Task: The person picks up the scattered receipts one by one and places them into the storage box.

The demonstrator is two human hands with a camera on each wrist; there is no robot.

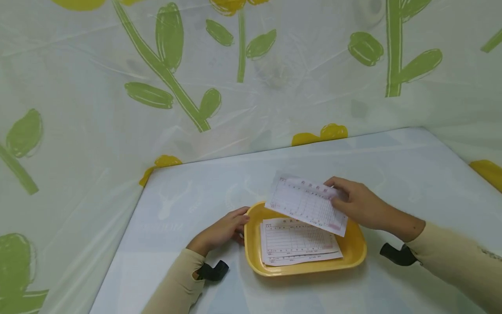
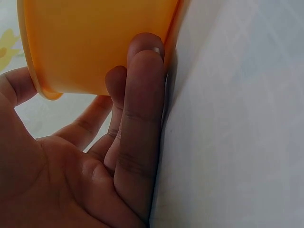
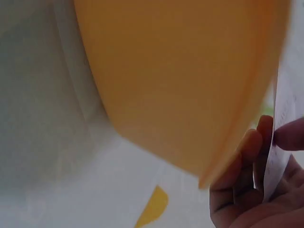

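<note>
A yellow plastic basin (image 1: 354, 250) stands on the table with several printed paper slips (image 1: 292, 242) lying in it. My left hand (image 1: 220, 230) holds the basin's left side; in the left wrist view its thumb meets the rim and the other fingers (image 2: 145, 95) lie low against the outer wall, beside the tabletop. Above the basin's right half, my right hand (image 1: 362, 207) pinches a printed form slip (image 1: 300, 196) by its right end, thumb on the printed face. The tilted slip overlaps part of the far rim and the slips below.
A white, faintly patterned tabletop (image 1: 176, 235) spreads around the basin. Behind it hangs a pale sheet (image 1: 298, 100) with green leaves and yellow flowers. Black wrist-worn pieces (image 1: 213, 271) stick out from both beige sleeves (image 1: 451, 257).
</note>
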